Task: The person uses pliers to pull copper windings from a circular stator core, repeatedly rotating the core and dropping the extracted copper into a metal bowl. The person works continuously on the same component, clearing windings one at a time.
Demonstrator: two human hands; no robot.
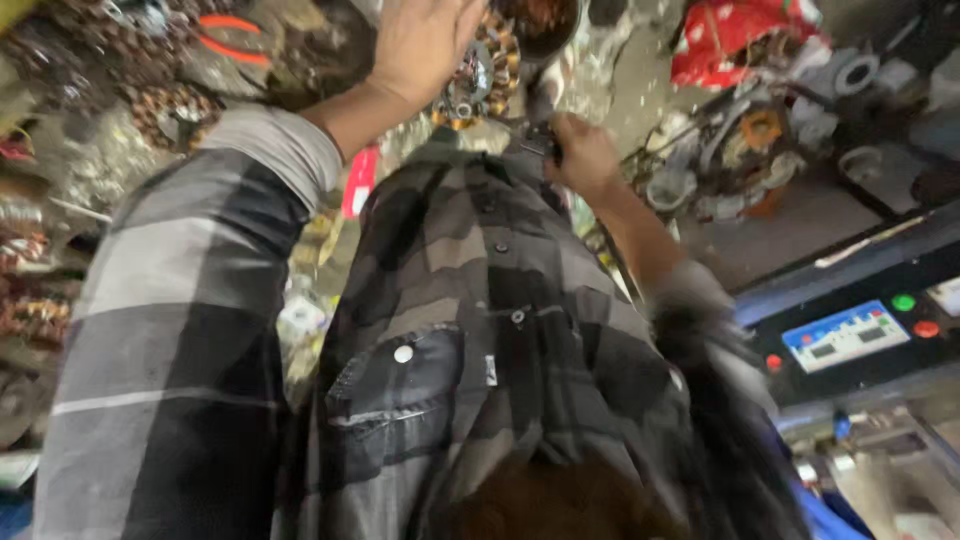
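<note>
Head view, looking down the wearer's own checked shirt toward a cluttered worktop. The left hand lies flat and spread, palm down, on the near-left rim of a round motor stator with copper-wound poles; the fingers run off the top edge, so whether they curl around it cannot be told. The right hand is closed in a fist around a dark tool handle, just below and to the right of the stator. The handle's long axis runs up and slightly left from the fist toward the stator's lower edge; whether its tip touches the windings is hidden by blur. The stator thus sits between the two hands, ahead of the chest, with the left hand on it and the right just beside it. Further stators lie at left, orange-handled pliers at top left, and a control panel with coloured buttons at right.
</note>
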